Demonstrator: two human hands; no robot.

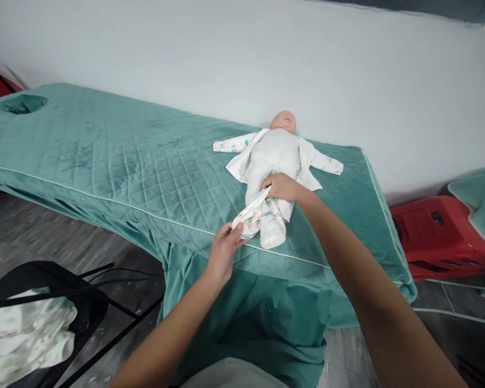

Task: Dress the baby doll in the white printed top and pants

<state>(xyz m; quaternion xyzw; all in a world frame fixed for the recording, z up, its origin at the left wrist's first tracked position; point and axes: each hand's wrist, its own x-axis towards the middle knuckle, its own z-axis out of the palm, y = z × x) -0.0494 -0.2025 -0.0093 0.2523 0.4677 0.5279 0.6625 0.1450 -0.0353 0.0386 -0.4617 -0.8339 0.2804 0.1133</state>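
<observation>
A baby doll (275, 153) with a white cloth body lies on its back on a green quilted bed cover. Its arms are in the sleeves of a white printed baby jacket (236, 166), which hangs open at the front. White baby trousers (269, 213) with a teal print are around the doll's lower legs. My left hand (225, 245) pinches the trousers near one foot, at the bed's front edge. My right hand (282, 187) grips the waistband between the doll's legs; its fingertips are partly hidden by the cloth.
The massage bed (125, 156) stretches left to a face hole (24, 103), with a white wall (226, 54) behind. A black chair (91, 312) at lower left holds pale printed clothes (28, 334). A red plastic chair (440, 234) stands at right.
</observation>
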